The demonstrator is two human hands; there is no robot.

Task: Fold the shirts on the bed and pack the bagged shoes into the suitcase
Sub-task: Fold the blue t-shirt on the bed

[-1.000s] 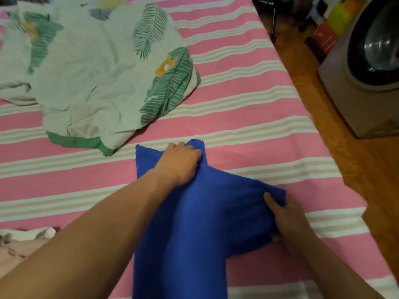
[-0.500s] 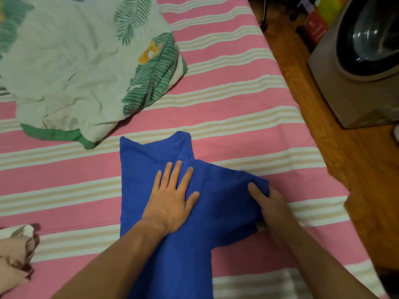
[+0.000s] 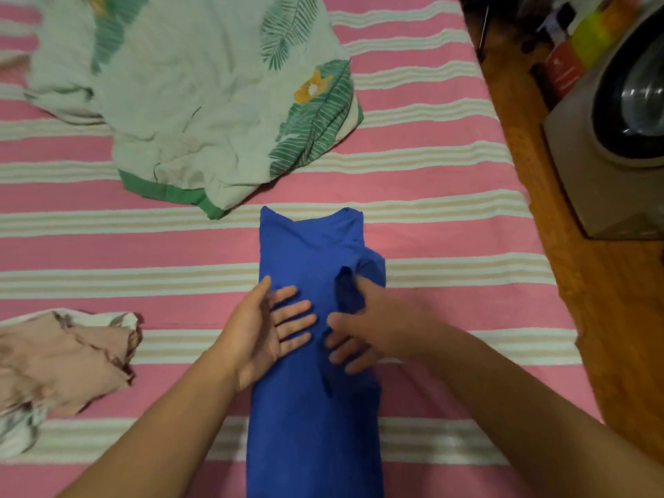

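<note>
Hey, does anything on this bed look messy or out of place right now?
Yes. A pinkish beige garment lies crumpled at the bed's left edge, unfolded, and the blue shirt has a bunched flap under the right hand.

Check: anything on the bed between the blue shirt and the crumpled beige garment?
Head view: only bare striped bedsheet between blue shirt and beige garment.

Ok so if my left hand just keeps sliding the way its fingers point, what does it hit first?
Probably your right hand. The left hand lies open on the blue shirt, fingers pointing right, and the right hand, holding a fold of the shirt, sits just beyond the fingertips. Height difference is unclear.
</note>
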